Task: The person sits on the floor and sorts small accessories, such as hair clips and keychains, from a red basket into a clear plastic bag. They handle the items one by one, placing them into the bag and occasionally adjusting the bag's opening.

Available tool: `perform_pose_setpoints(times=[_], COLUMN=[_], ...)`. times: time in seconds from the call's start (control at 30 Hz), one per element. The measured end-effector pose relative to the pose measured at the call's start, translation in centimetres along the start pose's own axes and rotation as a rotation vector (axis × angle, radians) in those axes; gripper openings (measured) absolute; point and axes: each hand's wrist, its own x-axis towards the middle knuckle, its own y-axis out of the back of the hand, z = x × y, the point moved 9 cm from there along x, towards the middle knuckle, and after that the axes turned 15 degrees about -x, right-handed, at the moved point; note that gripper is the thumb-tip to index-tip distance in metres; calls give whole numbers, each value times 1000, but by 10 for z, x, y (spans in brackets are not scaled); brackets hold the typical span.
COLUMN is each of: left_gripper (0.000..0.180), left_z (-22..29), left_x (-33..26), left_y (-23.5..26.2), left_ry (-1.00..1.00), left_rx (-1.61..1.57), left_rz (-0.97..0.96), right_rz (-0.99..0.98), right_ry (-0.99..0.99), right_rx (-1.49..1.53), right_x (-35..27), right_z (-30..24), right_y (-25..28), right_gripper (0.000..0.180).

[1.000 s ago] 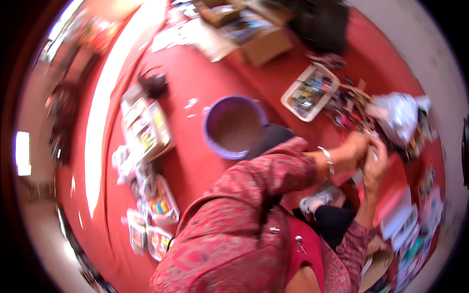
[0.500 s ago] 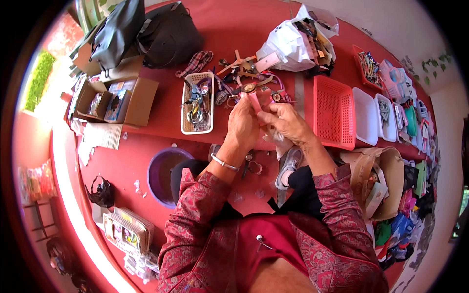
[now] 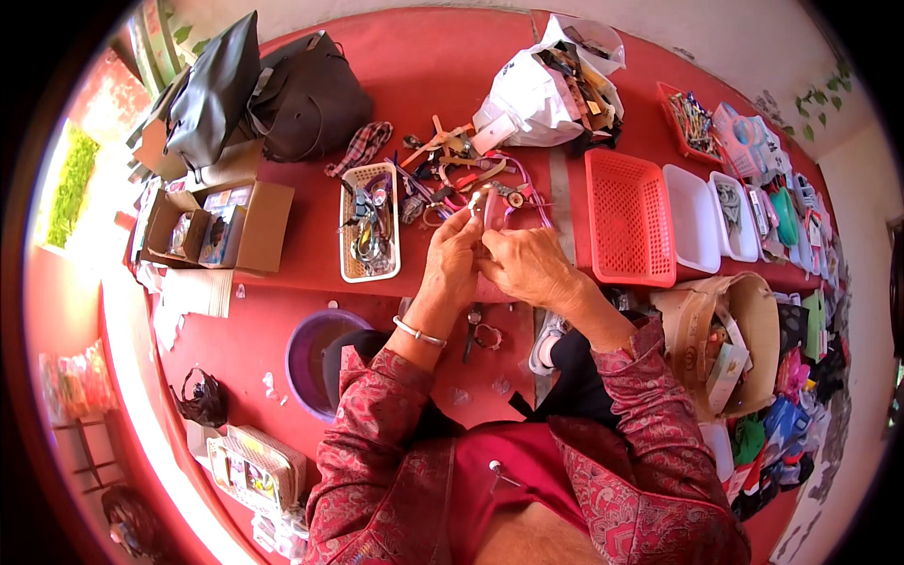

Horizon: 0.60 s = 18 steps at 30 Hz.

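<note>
My left hand (image 3: 454,256) and my right hand (image 3: 524,266) meet over the edge of a red step, both pinching a small pink strap-like piece (image 3: 486,209) held upright between the fingertips. A silver bangle sits on my left wrist. Just beyond the hands lies a heap of loose straps, buckles and small parts (image 3: 450,160). A white basket (image 3: 369,234) filled with small metal and coloured bits stands left of my left hand.
A red mesh basket (image 3: 628,218) and white trays (image 3: 694,218) stand to the right. A white plastic bag (image 3: 549,89) lies at the back, dark bags (image 3: 273,99) and an open cardboard box (image 3: 218,226) at left. A purple bowl (image 3: 317,358) sits on the lower floor.
The view swung from the floor and purple bowl up to the step. Both hands stay together on the pink piece, now nearer the picture's middle.
</note>
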Motion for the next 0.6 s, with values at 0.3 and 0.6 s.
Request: perform_pose_setpoints(times=[0.3, 0.6], left_gripper=[14, 18], left_z=[-5, -37], left_x=[-3, -15], left_y=[-7, -12], left_ry=[127, 212], left_rx=[-9, 229], left_rz=[-152, -199], right_rz=[-88, 492], right_ry=[-76, 53], right_rx=[532, -40], right_x=[8, 10], right_z=[35, 16], right_y=[0, 21], right_gripper=[24, 5])
